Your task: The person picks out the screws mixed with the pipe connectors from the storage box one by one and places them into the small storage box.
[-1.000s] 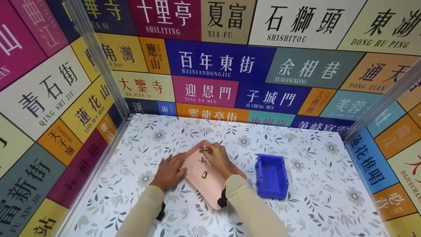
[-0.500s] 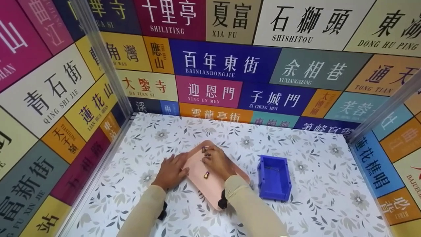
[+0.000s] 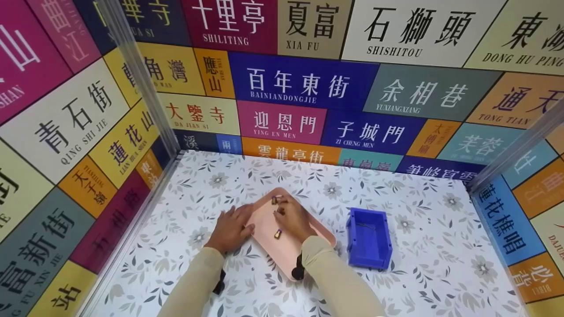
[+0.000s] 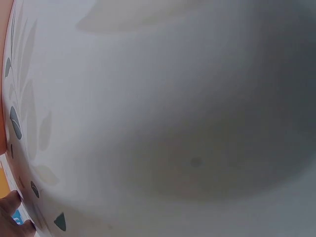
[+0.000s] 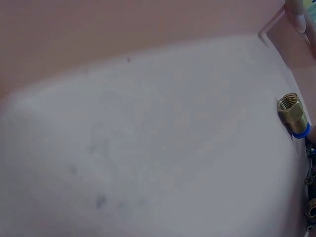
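Observation:
A pink tray (image 3: pixel 288 266) lies at an angle on the table. My left hand (image 3: pixel 231 229) rests against its left edge, fingers stretched along the rim; its fingertips (image 4: pixel 11 201) show low in the left wrist view. My right hand (image 3: pixel 294 219) reaches inside, fingers bent and pinching small dark screws (image 5: pixel 310 180), partly hidden by the hand. Just beyond its fingertips lies a brass fitting (image 3: pixel 275 200). A second fitting (image 3: pixel 278 234) lies nearer the tray's middle. In the right wrist view a threaded brass fitting (image 5: pixel 292 114) shows a blue collar.
To the right of the tray stands a blue plastic bin (image 3: pixel 369 259) with a few thin dark pieces (image 3: pixel 365 226) inside. A floral sheet (image 3: pixel 423 273) covers the table. Walls printed with place names (image 3: pixel 304 83) enclose the back and sides.
My right hand has drawn back slightly from the far fitting to the small dark screws, now covered by its fingers. The left hand keeps its place at the tray edge.

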Available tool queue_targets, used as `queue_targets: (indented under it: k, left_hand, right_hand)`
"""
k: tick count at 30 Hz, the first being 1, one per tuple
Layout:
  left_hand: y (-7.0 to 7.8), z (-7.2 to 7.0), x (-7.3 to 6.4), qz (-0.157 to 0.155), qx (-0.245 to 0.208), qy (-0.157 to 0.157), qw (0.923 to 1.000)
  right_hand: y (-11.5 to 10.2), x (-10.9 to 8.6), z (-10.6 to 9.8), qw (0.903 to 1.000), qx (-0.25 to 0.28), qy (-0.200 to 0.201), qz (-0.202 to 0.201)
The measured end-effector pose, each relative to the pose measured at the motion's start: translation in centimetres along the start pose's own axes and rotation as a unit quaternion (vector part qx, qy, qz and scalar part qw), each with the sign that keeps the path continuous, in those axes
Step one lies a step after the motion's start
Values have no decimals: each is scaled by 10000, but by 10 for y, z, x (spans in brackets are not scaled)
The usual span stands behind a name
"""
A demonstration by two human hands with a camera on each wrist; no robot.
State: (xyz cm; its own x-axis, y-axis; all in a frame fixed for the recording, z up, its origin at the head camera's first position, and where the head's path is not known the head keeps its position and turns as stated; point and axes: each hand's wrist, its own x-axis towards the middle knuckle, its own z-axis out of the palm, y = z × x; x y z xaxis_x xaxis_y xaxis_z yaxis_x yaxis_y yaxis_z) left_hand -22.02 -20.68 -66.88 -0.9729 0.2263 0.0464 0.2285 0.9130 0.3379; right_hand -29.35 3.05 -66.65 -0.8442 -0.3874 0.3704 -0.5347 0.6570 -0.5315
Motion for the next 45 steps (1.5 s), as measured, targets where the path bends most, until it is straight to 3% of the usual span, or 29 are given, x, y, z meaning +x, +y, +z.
queue_targets:
  k: [12,19,27,34,45]
  left_hand:
    - [2,0,1,-203,34,-165,9997]
    - [0,1,2,-116,-20,-98,9999]
    - [-2,4,2,79,70,88,9999]
    - [-2,5,1,6,42,49,10000]
    - [1,5,2,-213,-42,-102,9997]
  right_hand:
    - [-3,2,-5,9986,343,-250,311]
    - [-7,7,-13,9933,949,-381,543]
    - [-7,5,-25,9948,1005,123,51]
    - [-6,0,-48,9939,1030,60,389]
    - [10,-8,-103,9924,769,942,203]
